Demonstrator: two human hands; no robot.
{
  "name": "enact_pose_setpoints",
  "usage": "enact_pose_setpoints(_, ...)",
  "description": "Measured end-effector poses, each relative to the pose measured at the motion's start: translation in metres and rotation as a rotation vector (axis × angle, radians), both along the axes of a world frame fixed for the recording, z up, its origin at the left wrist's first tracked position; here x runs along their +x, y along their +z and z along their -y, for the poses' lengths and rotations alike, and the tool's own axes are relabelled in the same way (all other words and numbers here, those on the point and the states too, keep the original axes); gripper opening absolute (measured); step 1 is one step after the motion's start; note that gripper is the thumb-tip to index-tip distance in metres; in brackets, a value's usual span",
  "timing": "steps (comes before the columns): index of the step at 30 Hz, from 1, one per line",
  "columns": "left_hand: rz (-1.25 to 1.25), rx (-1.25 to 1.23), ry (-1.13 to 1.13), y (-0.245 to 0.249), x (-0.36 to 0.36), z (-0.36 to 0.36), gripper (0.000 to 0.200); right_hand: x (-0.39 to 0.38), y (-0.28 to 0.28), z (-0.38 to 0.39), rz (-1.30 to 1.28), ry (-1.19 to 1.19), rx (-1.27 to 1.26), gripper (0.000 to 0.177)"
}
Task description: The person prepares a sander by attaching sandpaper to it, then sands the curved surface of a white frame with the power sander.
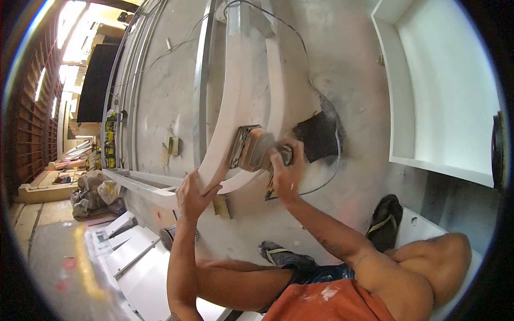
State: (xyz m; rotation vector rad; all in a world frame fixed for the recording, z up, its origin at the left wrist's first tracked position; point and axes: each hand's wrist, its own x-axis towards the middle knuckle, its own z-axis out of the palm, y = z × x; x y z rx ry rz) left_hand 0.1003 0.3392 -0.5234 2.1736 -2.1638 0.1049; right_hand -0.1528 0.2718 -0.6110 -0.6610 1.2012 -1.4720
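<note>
Your right hand (286, 174) is closed around the rear of the sander (251, 148), which sits flat on the curved white frame (235, 91) at picture centre. At 7 o'clock from it, your left hand (194, 195) curls over the frame's edge. The frame looks stiff and dust-slick, so grip that edge. The sander seems hefty, so hold its body.

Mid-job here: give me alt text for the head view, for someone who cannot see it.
The right hand presses an orange-and-grey electric palm sander against a curved white painted board, which the left hand grips at its lower end. A grey dusty concrete surface lies behind, with a white open cabinet at right.
</note>
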Motion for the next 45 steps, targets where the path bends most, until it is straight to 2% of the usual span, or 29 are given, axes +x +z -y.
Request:
enact_pose_setpoints(2,0.051,0.009,-0.009,0.002,-0.002,0.002,0.078,-0.006,0.001,0.019,0.022,0.005,0.023,0.027)
enact_pose_setpoints(4,0.052,-0.002,-0.008,0.000,-0.001,0.001,0.078,-0.015,-0.007,0.048,-0.172,-0.032,-0.068,0.030)
enact_pose_setpoints(10,0.047,0.001,0.013,0.002,-0.007,0.003,0.079,-0.045,-0.002,0.127,-0.305,0.004,-0.118,0.032)
enact_pose_setpoints(14,0.043,0.016,0.009,0.001,-0.005,0.002,0.078,-0.058,0.012,0.172,-0.301,0.029,-0.155,0.033)
enact_pose_setpoints(16,0.037,0.029,0.022,0.001,-0.004,0.001,0.079,-0.061,0.019,0.184,-0.240,0.079,-0.092,0.035)
enact_pose_setpoints(20,0.052,0.018,0.024,0.000,-0.005,0.002,0.080,-0.062,0.009,0.187,-0.287,0.069,-0.146,0.035)
enact_pose_setpoints(23,0.043,0.009,0.000,-0.001,-0.002,0.002,0.079,-0.059,0.012,0.153,-0.285,0.129,-0.103,0.033)
enact_pose_setpoints(25,0.033,0.016,0.012,0.000,-0.004,0.001,0.079,-0.048,0.011,0.127,-0.359,0.009,-0.158,0.031)
enact_pose_setpoints(28,0.026,0.029,0.030,0.002,-0.007,0.003,0.079,-0.036,0.027,0.078,-0.274,0.038,-0.124,0.028)
enact_pose_setpoints(33,0.030,0.021,0.019,0.003,-0.006,0.004,0.078,-0.010,0.037,0.024,-0.312,-0.029,-0.184,0.029)
enact_pose_setpoints(39,0.054,-0.002,0.017,0.003,-0.007,0.002,0.077,-0.021,0.026,0.056,-0.287,-0.050,-0.144,0.028)
enact_pose_setpoints(43,0.036,0.007,0.034,0.005,-0.009,0.005,0.076,-0.039,0.043,0.100,-0.273,-0.014,-0.130,0.030)
enact_pose_setpoints(45,0.019,0.020,0.046,0.005,-0.010,0.004,0.076,-0.040,0.050,0.096,-0.305,-0.007,-0.128,0.030)
